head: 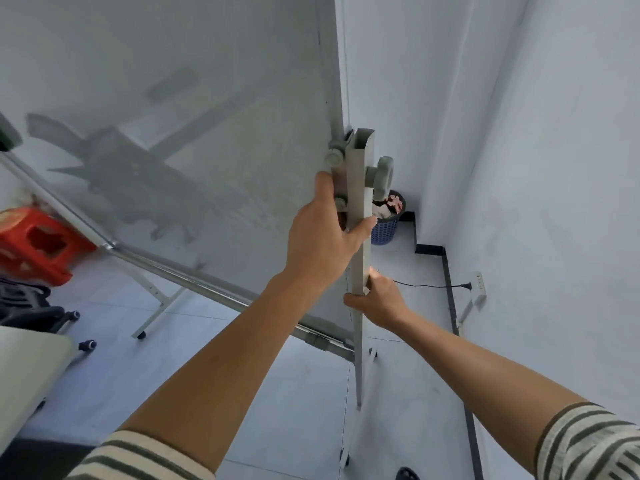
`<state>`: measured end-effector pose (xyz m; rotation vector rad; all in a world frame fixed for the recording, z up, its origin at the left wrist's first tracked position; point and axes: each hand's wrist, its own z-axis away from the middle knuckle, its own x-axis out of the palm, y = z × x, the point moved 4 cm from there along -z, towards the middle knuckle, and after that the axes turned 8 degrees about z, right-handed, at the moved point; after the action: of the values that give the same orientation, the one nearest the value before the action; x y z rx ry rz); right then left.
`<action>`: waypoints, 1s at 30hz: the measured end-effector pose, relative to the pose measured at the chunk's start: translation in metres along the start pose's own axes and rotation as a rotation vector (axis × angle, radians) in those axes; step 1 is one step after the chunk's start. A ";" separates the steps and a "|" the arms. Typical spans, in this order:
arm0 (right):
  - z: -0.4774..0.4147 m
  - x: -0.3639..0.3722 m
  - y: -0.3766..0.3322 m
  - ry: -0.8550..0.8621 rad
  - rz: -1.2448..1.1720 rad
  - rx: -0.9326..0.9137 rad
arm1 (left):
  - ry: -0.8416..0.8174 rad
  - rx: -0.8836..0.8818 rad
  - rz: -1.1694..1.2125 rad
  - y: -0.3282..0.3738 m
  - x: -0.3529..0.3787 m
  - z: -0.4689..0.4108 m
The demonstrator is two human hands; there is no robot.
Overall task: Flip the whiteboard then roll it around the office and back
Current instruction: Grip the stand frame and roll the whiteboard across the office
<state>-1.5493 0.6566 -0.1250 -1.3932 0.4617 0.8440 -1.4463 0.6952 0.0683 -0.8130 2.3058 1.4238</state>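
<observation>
The whiteboard (pixel 207 98) fills the upper left, its pale surface smudged and reflecting grey shapes. Its metal tray rail (pixel 180 271) runs diagonally along the lower edge. The grey upright post (pixel 360 161) of the rolling stand rises at centre, with round locking knobs (pixel 382 174) near its top. My left hand (pixel 325 233) is wrapped around the post just below the knobs. My right hand (pixel 377 299) grips the same post lower down, from the right side. Both forearms reach up from striped sleeves. A caster foot (pixel 344 459) of the stand shows at the bottom.
White walls close in on the right. A blue waste basket (pixel 386 226) stands in the corner behind the post. A black cable and plug (pixel 464 285) lie near a wall socket strip (pixel 479 289). A red plastic stool (pixel 38 244), office chair wheels (pixel 74 315) and a pale desk corner (pixel 31 362) are left.
</observation>
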 end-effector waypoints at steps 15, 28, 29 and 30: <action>0.206 0.051 -0.032 0.145 -0.120 0.096 | -0.057 0.090 0.064 0.051 -0.076 0.180; 0.361 0.092 -0.044 0.177 -0.024 0.070 | -0.051 0.054 0.108 0.104 -0.127 0.323; 0.372 0.093 -0.046 0.181 -0.023 0.064 | -0.058 0.041 0.108 0.108 -0.131 0.333; 0.384 0.095 -0.048 0.186 -0.026 0.061 | -0.072 0.026 0.111 0.113 -0.134 0.343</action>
<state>-1.5259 1.0541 -0.1020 -1.4246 0.6061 0.6770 -1.4204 1.0792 0.0630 -0.6254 2.3421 1.4407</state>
